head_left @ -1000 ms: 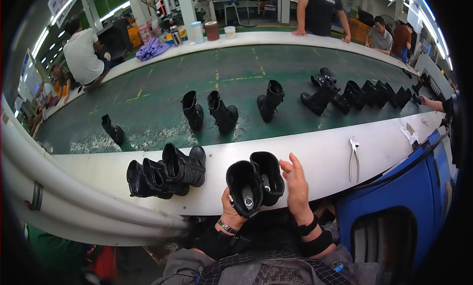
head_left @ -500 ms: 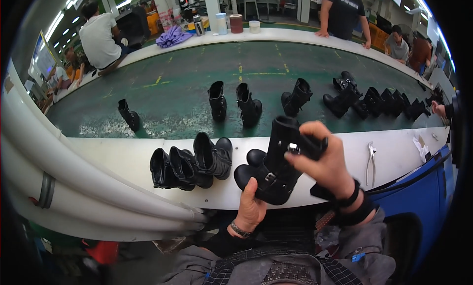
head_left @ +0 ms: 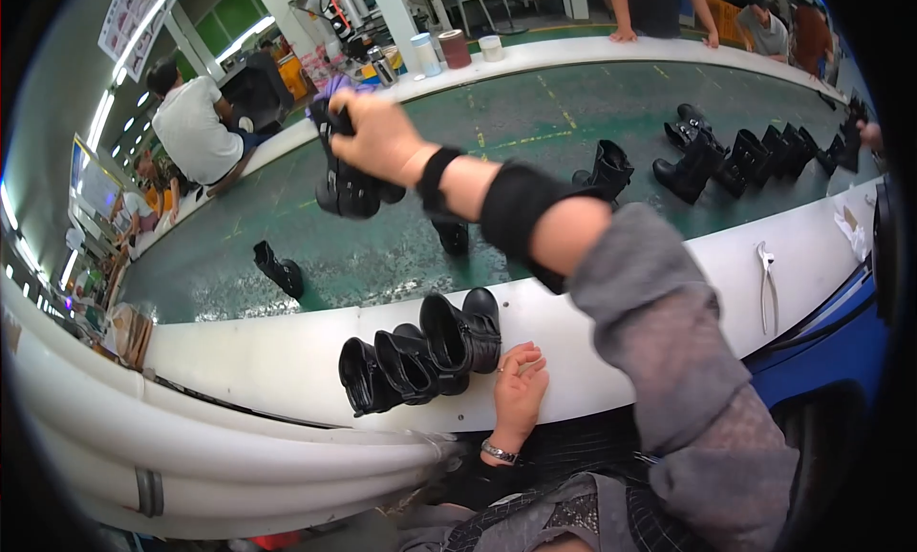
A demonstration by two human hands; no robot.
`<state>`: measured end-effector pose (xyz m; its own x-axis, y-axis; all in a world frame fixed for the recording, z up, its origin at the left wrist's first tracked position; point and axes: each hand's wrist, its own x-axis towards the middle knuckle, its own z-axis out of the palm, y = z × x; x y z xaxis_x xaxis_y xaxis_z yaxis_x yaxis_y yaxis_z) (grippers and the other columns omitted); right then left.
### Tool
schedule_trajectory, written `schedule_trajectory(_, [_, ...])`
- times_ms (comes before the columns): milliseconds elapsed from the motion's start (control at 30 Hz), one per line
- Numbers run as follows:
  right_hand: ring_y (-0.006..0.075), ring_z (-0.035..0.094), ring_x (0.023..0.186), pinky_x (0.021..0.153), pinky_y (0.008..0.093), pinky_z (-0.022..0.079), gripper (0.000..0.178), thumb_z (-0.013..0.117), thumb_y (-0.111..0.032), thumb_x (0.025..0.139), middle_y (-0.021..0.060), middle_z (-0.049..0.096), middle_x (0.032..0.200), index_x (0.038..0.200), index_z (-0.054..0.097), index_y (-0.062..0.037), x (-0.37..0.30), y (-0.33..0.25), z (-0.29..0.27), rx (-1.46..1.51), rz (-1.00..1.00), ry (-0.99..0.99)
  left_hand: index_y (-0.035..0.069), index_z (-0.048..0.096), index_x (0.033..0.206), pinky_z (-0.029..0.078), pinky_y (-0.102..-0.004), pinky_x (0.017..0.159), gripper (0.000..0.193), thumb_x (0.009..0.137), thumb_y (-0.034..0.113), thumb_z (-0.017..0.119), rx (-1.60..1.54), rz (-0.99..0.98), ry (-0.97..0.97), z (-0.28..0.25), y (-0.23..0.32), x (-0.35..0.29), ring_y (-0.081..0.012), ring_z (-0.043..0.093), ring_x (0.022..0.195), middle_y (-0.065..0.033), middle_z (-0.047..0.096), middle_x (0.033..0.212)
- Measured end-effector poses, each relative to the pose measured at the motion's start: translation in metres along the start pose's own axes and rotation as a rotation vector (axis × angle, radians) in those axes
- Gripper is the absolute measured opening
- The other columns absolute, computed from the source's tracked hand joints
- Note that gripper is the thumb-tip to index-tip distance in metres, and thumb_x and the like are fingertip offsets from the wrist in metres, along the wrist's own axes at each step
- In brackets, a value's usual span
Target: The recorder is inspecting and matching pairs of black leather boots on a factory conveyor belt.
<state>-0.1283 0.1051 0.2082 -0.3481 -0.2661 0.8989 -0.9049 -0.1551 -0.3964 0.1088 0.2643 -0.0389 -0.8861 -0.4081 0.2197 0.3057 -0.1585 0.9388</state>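
Observation:
My right hand (head_left: 377,137) is closed around the shafts of a pair of black buckled boots (head_left: 346,191), lifted over the green belt at the far left. Their toes point down, and my hand and forearm hide part of them. On the white ledge, my left hand (head_left: 521,390) rests palm up with its fingers loosely bent and nothing in them. Just left of that hand stand several black boots (head_left: 458,334) in a close row, shaft openings showing.
A small boot (head_left: 279,269) stands on the belt at left; another (head_left: 607,168) is right of my arm. Several boots (head_left: 750,159) line the belt's right side. Pincers (head_left: 768,289) lie on the right ledge. People sit and stand along the far edge. White pipes (head_left: 287,485) run at lower left.
My right hand has carried the pair of boots from the near ledge forward and left over the belt. My left hand has let go of them and lowered to the ledge. The view has tilted.

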Motion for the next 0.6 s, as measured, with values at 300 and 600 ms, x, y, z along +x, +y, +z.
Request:
schedule_trajectory(300, [0.0421, 0.06, 0.091, 0.081, 0.0456, 0.051, 0.056, 0.075, -0.016, 0.067, 0.0239, 0.058, 0.101, 0.117, 0.051, -0.0107, -0.129, 0.044, 0.093, -0.059, 0.373, -0.573, -0.005, 0.058, 0.094, 0.044, -0.02, 0.077, 0.013, 0.082, -0.005, 0.052, 0.492, 0.138, 0.032, -0.006, 0.004, 0.006, -0.0139, 0.056, 0.092, -0.0128, 0.056, 0.104])
schedule_trajectory(600, [0.0395, 0.063, 0.067, 0.061, 0.046, 0.054, 0.092, 0.062, -0.01, 0.072, 0.0262, 0.058, 0.087, 0.147, 0.012, 0.0046, -0.158, -0.006, 0.0, -0.305, 0.309, -0.525, -0.003, 0.058, 0.095, 0.051, -0.027, 0.083, 0.01, 0.085, -0.001, 0.059, 0.08, -0.022, 0.002, 0.007, 0.008, 0.005, -0.0164, 0.058, 0.094, -0.0122, 0.055, 0.107])
